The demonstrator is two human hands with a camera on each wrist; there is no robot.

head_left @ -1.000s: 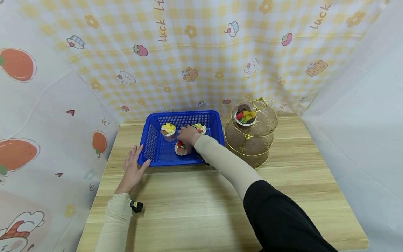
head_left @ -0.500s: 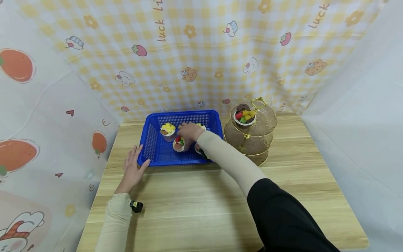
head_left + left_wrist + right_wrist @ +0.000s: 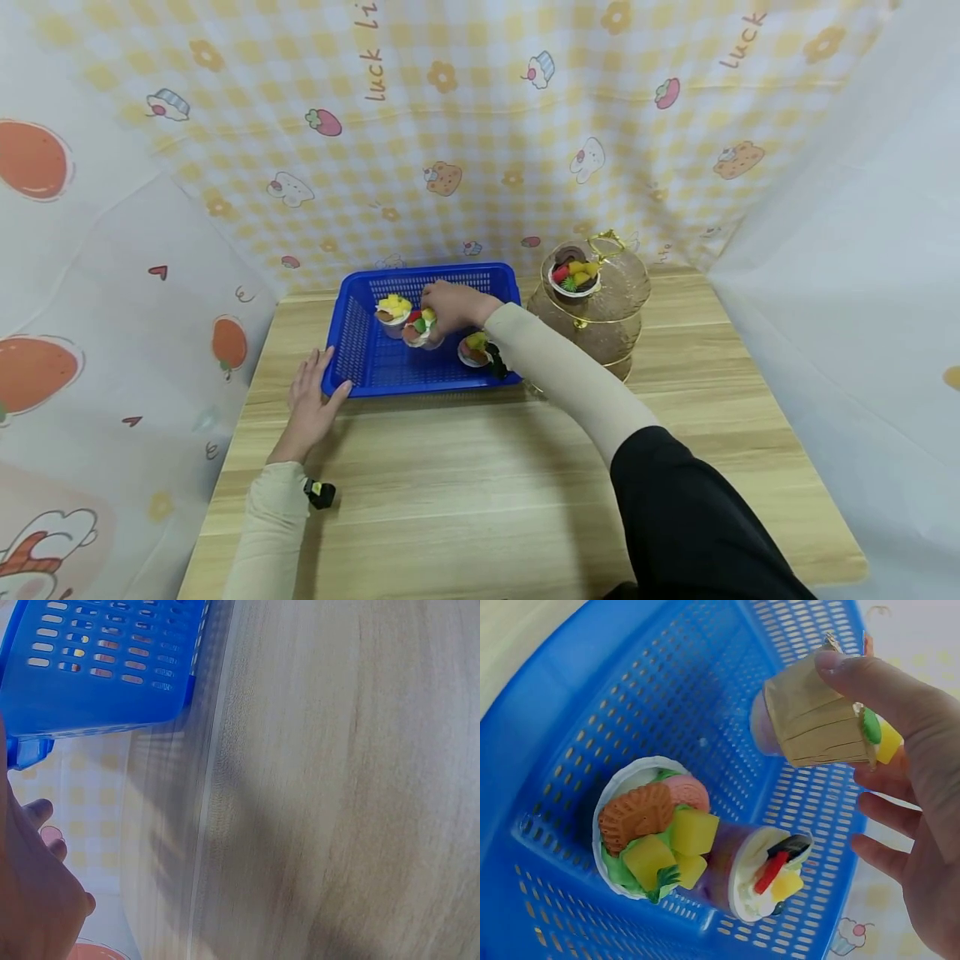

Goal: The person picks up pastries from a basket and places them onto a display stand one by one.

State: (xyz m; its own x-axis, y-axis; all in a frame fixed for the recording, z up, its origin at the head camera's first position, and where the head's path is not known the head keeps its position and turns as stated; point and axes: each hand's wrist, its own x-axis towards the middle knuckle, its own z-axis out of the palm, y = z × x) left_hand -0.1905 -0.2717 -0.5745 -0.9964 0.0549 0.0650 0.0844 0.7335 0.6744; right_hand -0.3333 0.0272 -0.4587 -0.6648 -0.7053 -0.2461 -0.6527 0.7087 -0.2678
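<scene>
My right hand (image 3: 459, 306) reaches into the blue basket (image 3: 420, 388) and grips a cupcake (image 3: 418, 332) with red and green toppings. Its brown paper wrapper is pinched at the thumb in the right wrist view, above the basket floor. Just left of it stands a yellow-topped dessert cup (image 3: 393, 308). Beneath my right wrist lies a biscuit-topped cupcake (image 3: 652, 832), beside a cream-topped cup (image 3: 769, 874) that the hand hides in the head view. My left hand (image 3: 311, 408) rests at the basket's front left corner, fingers spread along the side.
To the basket's right stands a tiered stand (image 3: 626, 287) with gold rims and a gold top handle. A fruit-topped chocolate cupcake (image 3: 573, 277) sits on its top tier. A patterned curtain (image 3: 480, 167) hangs behind the wooden table (image 3: 465, 500).
My right hand has lifted the cupcake slightly and moved it back and left, close to the yellow-topped cup. The biscuit-topped cupcake shows more now. My left hand stays at the basket.
</scene>
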